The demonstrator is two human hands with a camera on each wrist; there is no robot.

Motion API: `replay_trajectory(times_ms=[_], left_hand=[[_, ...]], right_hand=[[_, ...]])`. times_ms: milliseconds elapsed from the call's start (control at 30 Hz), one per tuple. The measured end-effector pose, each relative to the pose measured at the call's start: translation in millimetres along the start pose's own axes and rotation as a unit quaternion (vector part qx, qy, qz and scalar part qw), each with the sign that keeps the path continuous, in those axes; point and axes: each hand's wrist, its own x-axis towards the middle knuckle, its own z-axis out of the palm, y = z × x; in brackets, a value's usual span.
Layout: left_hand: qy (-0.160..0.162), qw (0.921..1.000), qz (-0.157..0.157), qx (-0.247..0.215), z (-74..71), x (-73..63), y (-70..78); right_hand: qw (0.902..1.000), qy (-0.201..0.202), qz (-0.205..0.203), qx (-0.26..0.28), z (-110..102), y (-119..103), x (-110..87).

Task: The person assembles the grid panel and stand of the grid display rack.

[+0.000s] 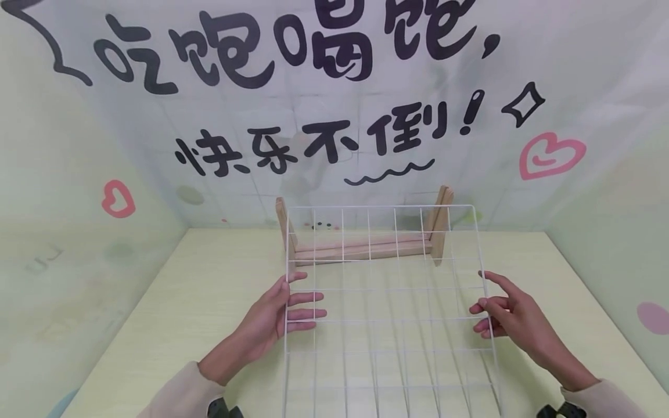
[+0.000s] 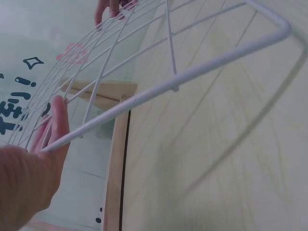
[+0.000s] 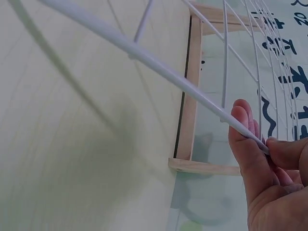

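A white wire grid panel [image 1: 395, 288] is held up in front of the person, lifted above the table and casting a shadow on it. At its left edge the left hand [image 1: 282, 316] grips the side wire, with thumb in front and fingers behind the mesh. On the opposite edge the right hand [image 1: 509, 316] pinches the side wire between thumb and fingers, as the right wrist view also shows. Behind the grid's upper part stands a wooden stand [image 1: 366, 251] with an upright at each end and bars between them. Whether grid and stand touch cannot be told.
The pale wooden table [image 1: 193, 302] runs back to a printed cloth backdrop [image 1: 235, 116] with black characters and pink hearts. Light side walls [image 1: 52, 261] rise at left and right. A blue object [image 1: 64, 403] shows at the lower left corner.
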Motion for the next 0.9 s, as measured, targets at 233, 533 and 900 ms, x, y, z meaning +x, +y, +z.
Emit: replay_trajectory(times_ms=[233,533,900], left_hand=[[-0.017,0.9991,0.036,0.015,-0.4,2.4,10.7],[0.019,0.9985,0.040,0.034,4.0,5.2,19.9],[0.053,0.9887,0.109,0.088,17.2,7.6,40.6]], right_hand=[[0.9979,0.037,-0.046,-0.028,0.8,-11.0,7.7],[0.9924,0.072,-0.084,-0.053,4.6,-21.5,6.1],[0.9757,0.131,-0.142,-0.103,3.0,-34.2,8.7]])
